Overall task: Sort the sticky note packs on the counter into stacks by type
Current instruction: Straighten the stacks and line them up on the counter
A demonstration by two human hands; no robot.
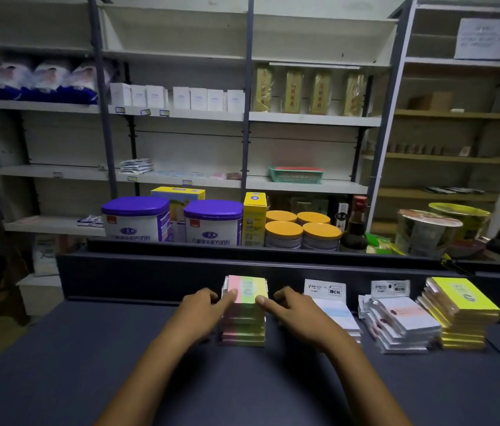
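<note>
1. both hands are squaring up the multicolour stack (244, 315) near the middle of the desk (89, 364). left hand (204, 305) is pressing its left side with fingers mostly straight, right hand (288, 305) is doing the same on the right side, index fingertip touching the top pack's edge. neither one is really curling round a pack, more like flat nudging.

2. that stack is showing pink, green and yellow stripes on top and it's sitting against the raised back ledge of the desk.

3. over to the right three more piles are sitting in a row: a blue-striped stack (336, 315) just beside the right hand, then a leaning white-sleeved stack (402, 324) with a pinkish band, then a yellow stack (462, 312) at the far right, touching the white one or nearly.

4. progress-wise i'm guessing this is almost wrapping up. four types, four piles, and i'm not seeing any loose packs lying around on the desk.

5. what's looking left: tidying. the white-sleeved pile is fanning out and slumping, and the yellow one is a bit staggered too, so those probably want straightening.

6. shelves behind are holding purple-lidded tins (136, 218) and orange-lidded cans (302, 230), not part of this.
</note>
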